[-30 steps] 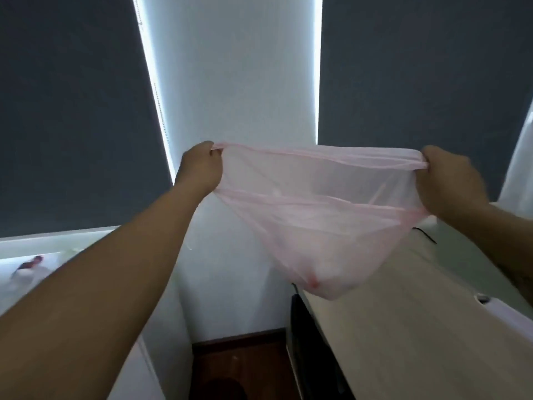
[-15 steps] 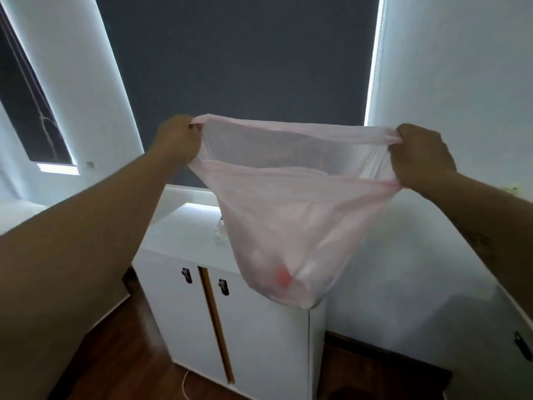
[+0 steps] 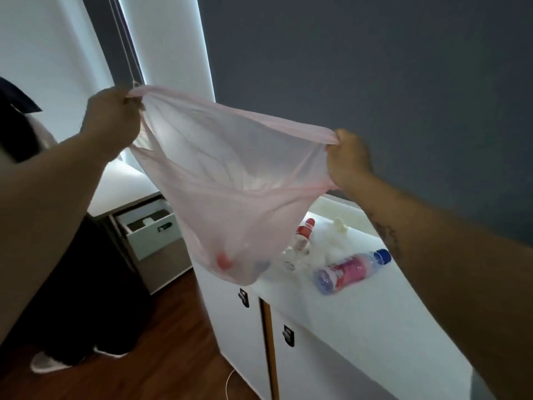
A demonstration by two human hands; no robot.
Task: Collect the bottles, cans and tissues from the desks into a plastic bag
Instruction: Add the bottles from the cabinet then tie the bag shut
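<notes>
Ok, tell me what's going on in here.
A person is holding a pink plastic bag stretched open, the left hand gripping one side of its rim and the right hand the other. A few things already lie in its bottom, too blurred through the plastic to name. Below it, on the white cabinet top, a blue-capped bottle with a pink label lies on its side beside crumpled tissues, not yet collected.

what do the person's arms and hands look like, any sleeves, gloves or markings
Both arms are bare as far as the view shows, with no sleeve edge in sight. The left hand and right hand wear no gloves, and neither wrist shows a watch or band. The right forearm carries a dark marking, possibly a tattoo, too blurred to read. The left forearm looks unmarked.
</notes>
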